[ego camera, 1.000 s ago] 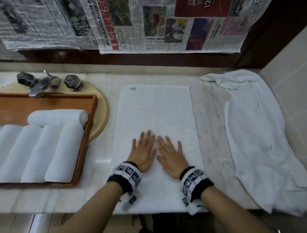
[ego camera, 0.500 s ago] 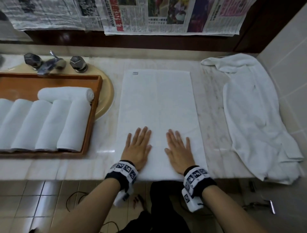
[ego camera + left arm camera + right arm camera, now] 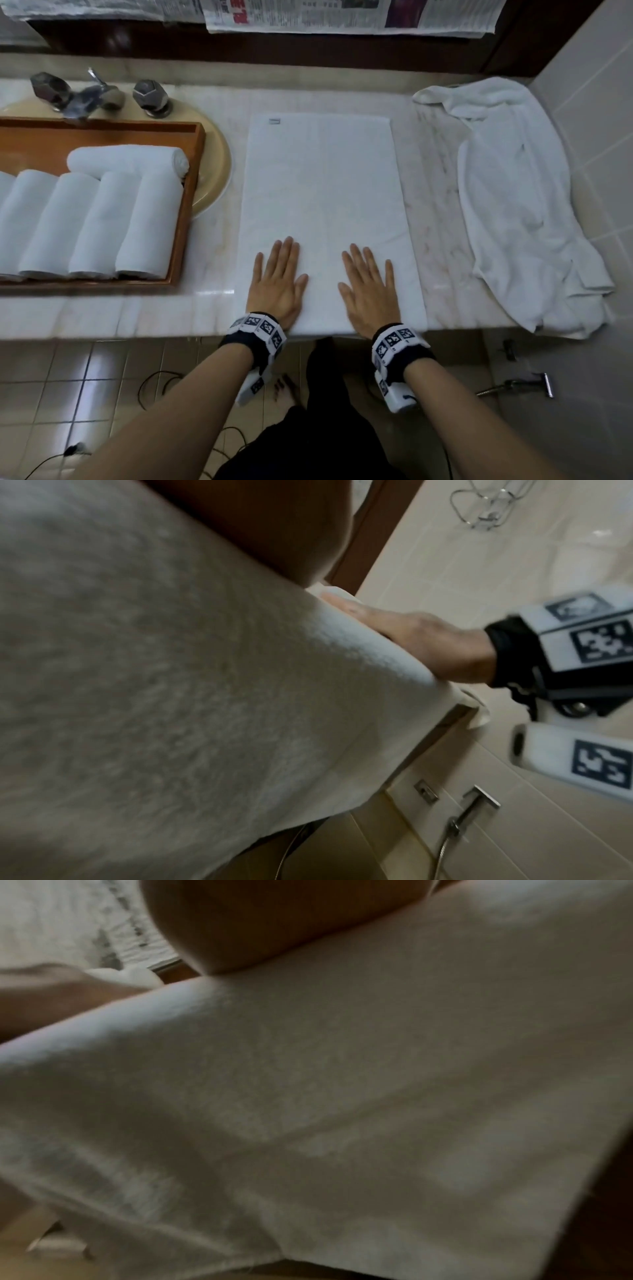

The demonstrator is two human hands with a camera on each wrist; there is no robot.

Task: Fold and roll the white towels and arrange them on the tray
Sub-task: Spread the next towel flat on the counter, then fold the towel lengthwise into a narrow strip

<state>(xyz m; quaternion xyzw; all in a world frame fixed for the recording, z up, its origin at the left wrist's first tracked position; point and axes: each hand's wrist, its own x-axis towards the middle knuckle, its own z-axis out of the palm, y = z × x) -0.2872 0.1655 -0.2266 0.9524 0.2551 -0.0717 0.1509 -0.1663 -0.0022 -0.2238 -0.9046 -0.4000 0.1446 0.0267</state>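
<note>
A white towel (image 3: 322,192) lies flat, folded into a long rectangle, on the marble counter (image 3: 435,219); its near end hangs over the counter's front edge. My left hand (image 3: 278,277) and right hand (image 3: 368,284) press palm-down on its near end, fingers straight, a gap between them. At the left, a wooden tray (image 3: 190,192) holds several rolled white towels (image 3: 147,226), with one roll (image 3: 126,161) lying crosswise behind them. The left wrist view shows the towel (image 3: 171,696) close up and my right hand (image 3: 421,642) flat on it. Blurred towel (image 3: 342,1096) fills the right wrist view.
A loose crumpled white towel (image 3: 520,205) sprawls along the counter's right side by the tiled wall. A chrome tap with two knobs (image 3: 96,94) stands behind the tray over a beige basin (image 3: 214,178). Newspapers (image 3: 342,15) hang at the back. Cables lie on the floor tiles.
Both hands have slid toward me along the towel and moved apart, from touching side by side to a clear gap, smoothing the near end. The head view has tilted down.
</note>
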